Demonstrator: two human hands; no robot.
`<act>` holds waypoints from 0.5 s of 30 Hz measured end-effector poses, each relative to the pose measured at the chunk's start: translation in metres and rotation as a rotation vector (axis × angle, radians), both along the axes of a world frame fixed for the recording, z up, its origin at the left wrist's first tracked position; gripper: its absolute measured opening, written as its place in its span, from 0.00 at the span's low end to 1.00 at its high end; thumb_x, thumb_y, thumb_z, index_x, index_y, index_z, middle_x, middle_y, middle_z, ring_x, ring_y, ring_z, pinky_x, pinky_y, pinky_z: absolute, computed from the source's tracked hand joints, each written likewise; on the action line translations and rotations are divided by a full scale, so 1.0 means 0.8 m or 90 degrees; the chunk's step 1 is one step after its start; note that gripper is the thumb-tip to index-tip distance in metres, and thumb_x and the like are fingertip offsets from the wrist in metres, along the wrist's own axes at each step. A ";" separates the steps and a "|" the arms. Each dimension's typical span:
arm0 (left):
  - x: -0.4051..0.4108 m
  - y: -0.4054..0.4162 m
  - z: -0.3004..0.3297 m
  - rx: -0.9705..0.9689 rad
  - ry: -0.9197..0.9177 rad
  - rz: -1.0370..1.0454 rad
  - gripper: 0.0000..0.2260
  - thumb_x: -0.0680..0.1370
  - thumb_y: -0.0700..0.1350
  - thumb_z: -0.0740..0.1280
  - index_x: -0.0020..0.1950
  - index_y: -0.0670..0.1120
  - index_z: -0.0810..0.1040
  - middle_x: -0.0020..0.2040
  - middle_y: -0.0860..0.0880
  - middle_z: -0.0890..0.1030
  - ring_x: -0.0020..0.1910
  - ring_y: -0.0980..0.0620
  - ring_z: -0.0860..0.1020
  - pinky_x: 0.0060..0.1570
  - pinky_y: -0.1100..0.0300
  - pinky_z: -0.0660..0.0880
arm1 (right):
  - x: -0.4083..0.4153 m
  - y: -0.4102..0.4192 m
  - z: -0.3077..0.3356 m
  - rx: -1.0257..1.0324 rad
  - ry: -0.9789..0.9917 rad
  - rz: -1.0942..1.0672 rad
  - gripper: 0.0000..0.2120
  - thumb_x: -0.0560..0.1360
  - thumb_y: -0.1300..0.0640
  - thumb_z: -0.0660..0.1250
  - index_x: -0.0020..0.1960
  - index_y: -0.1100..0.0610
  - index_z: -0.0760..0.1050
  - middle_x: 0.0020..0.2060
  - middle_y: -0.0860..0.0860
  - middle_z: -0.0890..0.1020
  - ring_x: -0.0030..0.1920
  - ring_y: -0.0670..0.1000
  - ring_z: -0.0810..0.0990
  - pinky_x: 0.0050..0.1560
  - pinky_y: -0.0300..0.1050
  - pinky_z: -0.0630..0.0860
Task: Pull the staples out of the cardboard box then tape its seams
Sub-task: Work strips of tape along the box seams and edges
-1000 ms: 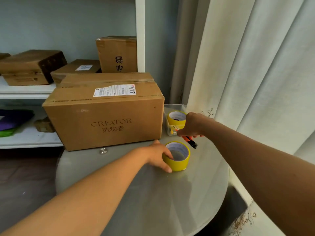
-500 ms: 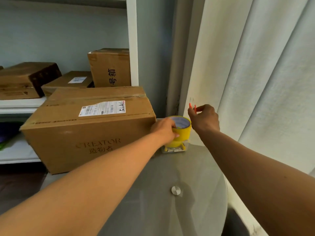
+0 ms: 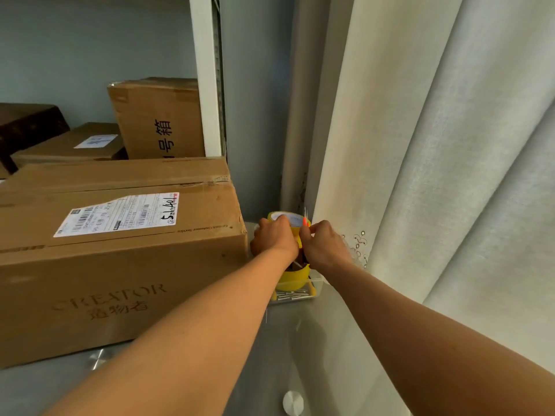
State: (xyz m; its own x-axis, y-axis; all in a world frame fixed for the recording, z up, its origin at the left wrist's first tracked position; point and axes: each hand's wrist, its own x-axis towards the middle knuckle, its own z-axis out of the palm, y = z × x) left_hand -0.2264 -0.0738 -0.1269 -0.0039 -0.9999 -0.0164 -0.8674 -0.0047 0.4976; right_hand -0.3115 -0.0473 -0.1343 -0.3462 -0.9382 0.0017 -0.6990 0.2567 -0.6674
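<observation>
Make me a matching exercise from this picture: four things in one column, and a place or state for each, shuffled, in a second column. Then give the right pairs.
Things
1. large cardboard box
2. upper tape roll
3. lower tape roll
4. orange-tipped tool

Places or states
A. sits on the clear plastic container
B. pinched in the right hand
C. stands on the table, shipping label on top
D. gripped by the left hand

Pairs: 1-C, 2-D, 3-A, 4-B
</observation>
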 end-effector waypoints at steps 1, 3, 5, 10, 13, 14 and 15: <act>-0.001 -0.003 -0.002 0.011 -0.006 0.003 0.18 0.79 0.48 0.63 0.69 0.50 0.67 0.67 0.42 0.66 0.65 0.41 0.68 0.59 0.51 0.70 | 0.000 0.001 -0.002 -0.001 0.043 0.012 0.20 0.81 0.43 0.52 0.62 0.58 0.68 0.55 0.57 0.79 0.54 0.59 0.78 0.53 0.51 0.75; -0.002 -0.007 -0.003 0.025 0.005 0.010 0.19 0.79 0.50 0.64 0.69 0.49 0.67 0.67 0.41 0.65 0.65 0.41 0.68 0.60 0.50 0.70 | 0.000 0.003 0.001 -0.003 0.103 0.036 0.21 0.81 0.42 0.50 0.62 0.57 0.67 0.56 0.57 0.78 0.55 0.58 0.77 0.50 0.50 0.72; 0.000 -0.014 -0.003 0.024 0.023 0.011 0.19 0.78 0.50 0.65 0.68 0.48 0.67 0.66 0.41 0.65 0.63 0.41 0.69 0.59 0.51 0.70 | 0.002 0.003 0.002 -0.008 0.149 0.054 0.20 0.81 0.41 0.49 0.61 0.55 0.67 0.55 0.56 0.79 0.54 0.57 0.77 0.48 0.50 0.71; 0.002 -0.023 -0.010 0.001 0.078 -0.003 0.17 0.79 0.44 0.64 0.67 0.48 0.66 0.65 0.42 0.66 0.60 0.42 0.73 0.55 0.53 0.71 | -0.004 -0.011 -0.009 -0.018 0.069 -0.021 0.20 0.80 0.40 0.51 0.61 0.54 0.66 0.51 0.54 0.80 0.50 0.56 0.79 0.49 0.52 0.76; 0.005 -0.021 -0.019 -0.021 0.102 0.014 0.14 0.81 0.45 0.60 0.67 0.46 0.67 0.65 0.42 0.67 0.59 0.42 0.73 0.56 0.54 0.71 | -0.005 -0.018 -0.015 -0.003 -0.048 -0.101 0.24 0.79 0.40 0.51 0.57 0.58 0.72 0.48 0.56 0.81 0.47 0.58 0.80 0.50 0.52 0.78; 0.006 -0.019 -0.023 -0.026 0.098 0.016 0.15 0.81 0.45 0.59 0.68 0.46 0.67 0.65 0.42 0.67 0.60 0.42 0.73 0.56 0.55 0.71 | -0.004 -0.020 -0.018 0.008 -0.054 -0.100 0.25 0.79 0.40 0.51 0.55 0.60 0.74 0.48 0.57 0.81 0.47 0.58 0.80 0.49 0.51 0.77; 0.007 -0.017 -0.024 -0.034 0.097 0.018 0.15 0.81 0.45 0.59 0.68 0.46 0.67 0.65 0.42 0.67 0.60 0.42 0.73 0.55 0.55 0.71 | -0.002 -0.019 -0.019 0.019 -0.058 -0.091 0.24 0.80 0.41 0.52 0.54 0.60 0.76 0.47 0.57 0.81 0.46 0.58 0.80 0.47 0.49 0.76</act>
